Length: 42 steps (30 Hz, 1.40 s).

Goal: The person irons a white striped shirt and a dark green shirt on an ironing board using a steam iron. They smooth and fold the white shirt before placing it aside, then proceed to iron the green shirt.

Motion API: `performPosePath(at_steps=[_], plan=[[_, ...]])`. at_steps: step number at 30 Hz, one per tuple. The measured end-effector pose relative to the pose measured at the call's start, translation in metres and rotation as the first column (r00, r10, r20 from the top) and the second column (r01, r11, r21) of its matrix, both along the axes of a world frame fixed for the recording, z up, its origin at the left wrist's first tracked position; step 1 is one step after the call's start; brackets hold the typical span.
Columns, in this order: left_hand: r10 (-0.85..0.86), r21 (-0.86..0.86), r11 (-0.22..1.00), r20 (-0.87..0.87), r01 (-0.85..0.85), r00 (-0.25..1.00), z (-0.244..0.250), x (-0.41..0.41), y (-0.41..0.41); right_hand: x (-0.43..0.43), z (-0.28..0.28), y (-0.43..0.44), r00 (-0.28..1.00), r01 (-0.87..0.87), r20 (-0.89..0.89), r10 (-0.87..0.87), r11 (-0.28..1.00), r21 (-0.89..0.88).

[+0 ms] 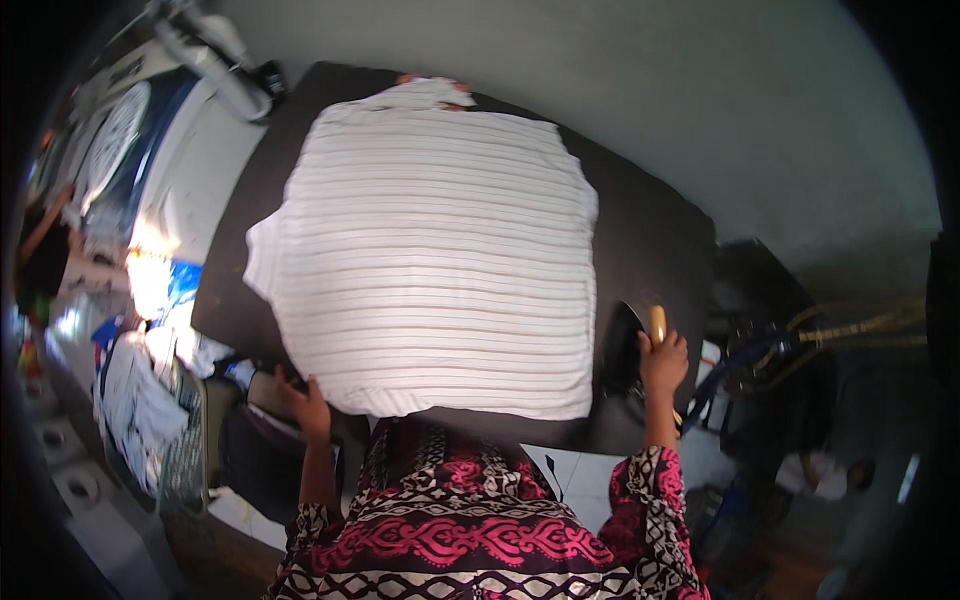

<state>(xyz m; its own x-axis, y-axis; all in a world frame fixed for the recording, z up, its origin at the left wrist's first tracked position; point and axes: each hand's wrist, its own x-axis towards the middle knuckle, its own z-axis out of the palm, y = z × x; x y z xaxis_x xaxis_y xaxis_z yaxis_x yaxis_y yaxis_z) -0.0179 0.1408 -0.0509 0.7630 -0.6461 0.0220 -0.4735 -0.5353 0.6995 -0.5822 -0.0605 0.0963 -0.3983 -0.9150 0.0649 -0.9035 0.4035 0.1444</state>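
A white striped shirt [442,255] lies spread out on a dark padded table [652,247]. Its narrow part on the left resembles a collar, and a bunched part with reddish patches sits at the far edge. To the right of the fabric is a black clothes iron [624,349] with a light wooden handle [658,324]. My right hand [666,364] is wrapped around that handle. At the near left corner of the shirt, my left hand [306,405] has its fingers apart, close to the hem; whether they touch it is hard to tell.
A blue cord [731,367] runs off to the right from near the iron. Left of the table stand a dark chair [262,457] and a chair heaped with pale cloth [142,412]. A grey wall [600,82] rises behind the table. Another person [49,244] is at far left.
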Motion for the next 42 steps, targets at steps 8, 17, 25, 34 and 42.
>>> performPosePath(at_steps=[8,17,25,34,42], plan=[[0.123,-0.008,0.979,-0.772,-0.204,0.623,0.007,-0.009,0.013,-0.035,-0.021,-0.012,0.781,0.023,0.624,0.031,0.997,-0.078],[0.084,-0.353,0.839,-0.669,-0.415,0.738,-0.010,-0.041,0.004,0.208,0.048,-0.014,0.547,-0.681,0.710,0.443,0.728,0.071],[0.330,-0.217,0.855,-0.472,-0.470,0.818,0.013,-0.046,0.002,0.415,0.009,0.012,0.017,-0.998,0.599,0.801,-0.027,0.065],[0.336,-0.042,0.926,-0.367,-0.376,0.867,0.014,-0.041,0.005,0.530,-0.008,-0.011,0.082,-0.993,0.486,0.870,0.113,-0.034],[-0.233,0.029,0.972,0.280,0.234,0.931,0.058,0.006,-0.068,0.397,0.007,0.024,0.148,-0.989,0.630,0.762,0.118,0.089]])
